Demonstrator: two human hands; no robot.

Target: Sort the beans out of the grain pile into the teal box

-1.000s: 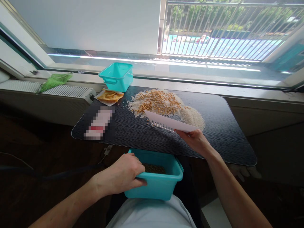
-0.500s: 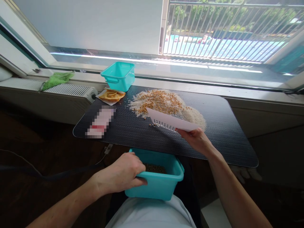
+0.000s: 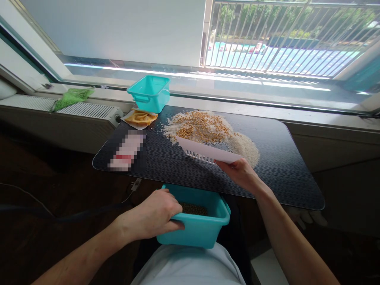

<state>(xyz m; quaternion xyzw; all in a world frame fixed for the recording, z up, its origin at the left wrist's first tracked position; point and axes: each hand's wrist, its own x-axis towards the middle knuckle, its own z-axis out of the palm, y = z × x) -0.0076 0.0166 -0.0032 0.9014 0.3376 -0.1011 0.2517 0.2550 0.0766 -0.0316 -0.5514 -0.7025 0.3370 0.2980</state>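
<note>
Teal bin of dark beans at the lap, just below the black table, left hand clenched on its rim, right hand pinching the white slotted scoop, scoop tilted against the soybean-and-rice pile.

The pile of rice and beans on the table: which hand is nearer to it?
Right. The right hand holds a white slotted tray at the pile's near edge; the left hand grips a teal bin below the table.

Teal bin, white slotted scoop, black ribbed tabletop
</note>
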